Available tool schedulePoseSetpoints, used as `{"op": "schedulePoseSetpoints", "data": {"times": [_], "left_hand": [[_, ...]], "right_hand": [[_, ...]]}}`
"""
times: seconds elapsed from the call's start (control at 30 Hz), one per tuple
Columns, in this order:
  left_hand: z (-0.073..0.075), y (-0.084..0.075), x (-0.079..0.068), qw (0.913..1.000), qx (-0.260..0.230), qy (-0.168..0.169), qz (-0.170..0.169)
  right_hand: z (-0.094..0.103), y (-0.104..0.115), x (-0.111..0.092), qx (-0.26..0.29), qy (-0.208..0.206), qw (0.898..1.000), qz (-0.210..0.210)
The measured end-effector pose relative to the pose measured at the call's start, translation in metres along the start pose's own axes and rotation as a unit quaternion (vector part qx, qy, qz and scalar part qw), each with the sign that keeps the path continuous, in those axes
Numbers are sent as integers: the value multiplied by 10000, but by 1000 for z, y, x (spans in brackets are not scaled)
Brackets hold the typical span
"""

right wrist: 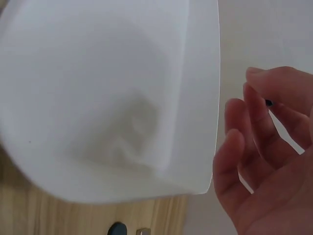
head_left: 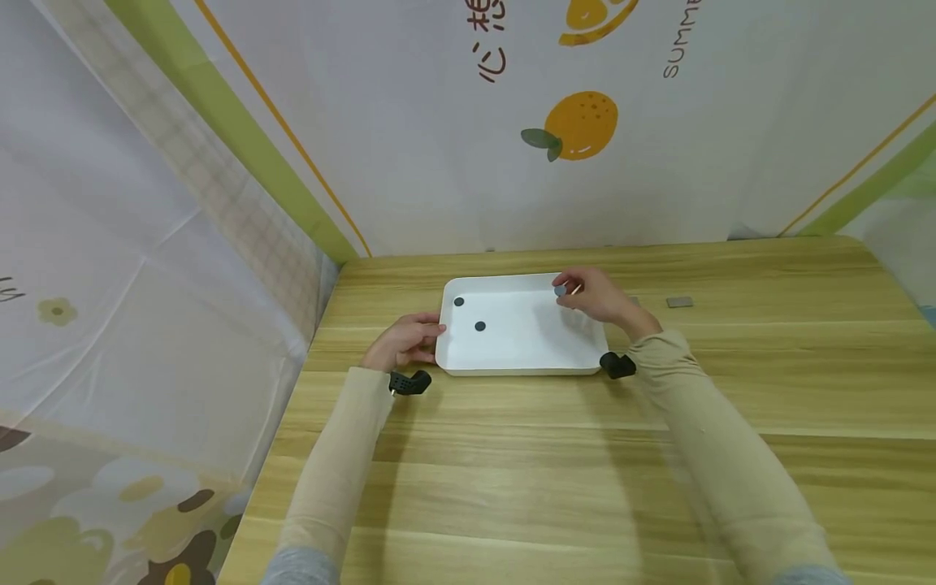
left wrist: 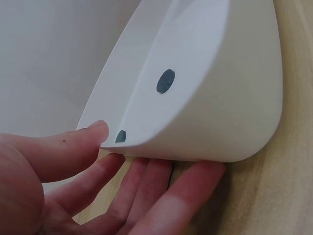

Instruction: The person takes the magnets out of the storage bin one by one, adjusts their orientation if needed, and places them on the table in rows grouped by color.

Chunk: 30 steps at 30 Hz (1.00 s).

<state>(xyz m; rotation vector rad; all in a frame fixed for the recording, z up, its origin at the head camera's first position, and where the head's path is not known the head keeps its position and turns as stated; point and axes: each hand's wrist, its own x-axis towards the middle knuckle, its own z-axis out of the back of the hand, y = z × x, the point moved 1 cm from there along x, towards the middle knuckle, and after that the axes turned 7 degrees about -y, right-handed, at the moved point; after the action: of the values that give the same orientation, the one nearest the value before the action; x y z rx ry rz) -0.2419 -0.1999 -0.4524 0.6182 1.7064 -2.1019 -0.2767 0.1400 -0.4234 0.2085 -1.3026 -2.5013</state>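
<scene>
A shallow white tray (head_left: 522, 361) stands on the wooden table, with two small dark round discs, one disc (head_left: 458, 301) near its back left corner and another disc (head_left: 479, 326) further in. My left hand (head_left: 409, 337) grips the tray's left end; in the left wrist view its thumb (left wrist: 90, 139) lies on the rim and the fingers are under the edge. Above the tray's back right corner, my right hand (head_left: 595, 294) pinches a small grey round disc (head_left: 560, 290) between thumb and fingertips. In the right wrist view the fingers mostly hide this disc.
Right of the tray, a flat grey rectangular piece (head_left: 679, 301) lies on the table (head_left: 768, 366). Beside the tray in the right wrist view are a dark round piece (right wrist: 117, 228) and a small block (right wrist: 143, 231). A printed curtain (head_left: 439, 162) hangs behind the table.
</scene>
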Motion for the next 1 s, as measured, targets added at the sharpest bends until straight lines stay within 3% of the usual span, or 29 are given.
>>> {"op": "schedulePoseSetpoints", "data": {"times": [1.0], "left_hand": [[1,-1,4,9999,103,20,56]], "right_hand": [[28,-5,-18,-310,-499,9979,259]]}}
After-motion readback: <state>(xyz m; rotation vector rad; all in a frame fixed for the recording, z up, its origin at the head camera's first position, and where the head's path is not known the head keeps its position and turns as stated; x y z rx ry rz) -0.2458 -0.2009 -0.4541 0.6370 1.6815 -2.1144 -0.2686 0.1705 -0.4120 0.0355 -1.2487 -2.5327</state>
